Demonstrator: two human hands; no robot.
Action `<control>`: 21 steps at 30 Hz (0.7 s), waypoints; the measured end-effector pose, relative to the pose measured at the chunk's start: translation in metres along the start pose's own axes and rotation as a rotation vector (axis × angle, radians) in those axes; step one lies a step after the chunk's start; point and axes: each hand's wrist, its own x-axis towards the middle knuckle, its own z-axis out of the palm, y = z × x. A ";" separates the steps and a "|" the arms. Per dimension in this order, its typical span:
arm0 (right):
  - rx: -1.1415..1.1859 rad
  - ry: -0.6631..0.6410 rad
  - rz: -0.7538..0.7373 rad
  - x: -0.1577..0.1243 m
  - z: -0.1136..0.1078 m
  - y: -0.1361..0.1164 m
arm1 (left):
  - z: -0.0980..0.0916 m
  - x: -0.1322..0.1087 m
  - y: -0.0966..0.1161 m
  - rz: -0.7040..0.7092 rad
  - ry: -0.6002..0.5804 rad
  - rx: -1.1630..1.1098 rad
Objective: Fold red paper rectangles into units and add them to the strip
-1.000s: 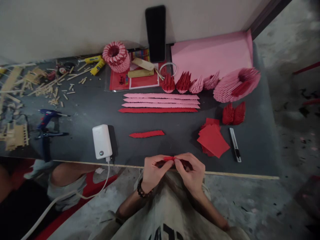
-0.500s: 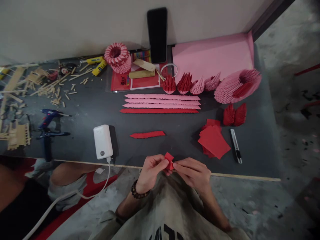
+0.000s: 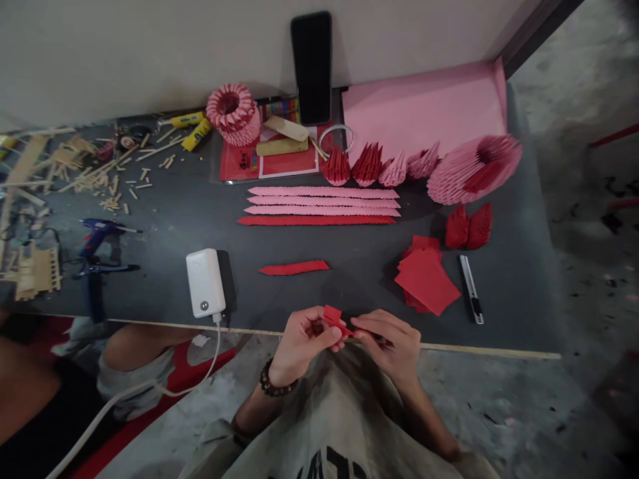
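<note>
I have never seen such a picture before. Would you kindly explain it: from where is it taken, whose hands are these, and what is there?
No machine works here. A camera worn on a person's head looks forward and down. The left hand holds folded red paper; the right hand is at its other end, though its grip is unclear. On the dark table lie three pink strips, red sheets, a cutter and a white power bank. A phone leans against the wall.
</note>
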 end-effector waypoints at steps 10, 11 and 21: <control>0.161 -0.057 0.415 0.000 0.005 -0.011 | 0.007 0.000 -0.004 0.078 0.078 0.145; 0.211 -0.070 0.485 0.000 0.005 -0.009 | 0.006 0.001 -0.004 0.072 0.077 0.155; 0.319 -0.108 0.784 0.007 0.007 -0.012 | 0.002 0.009 -0.005 0.016 -0.009 0.120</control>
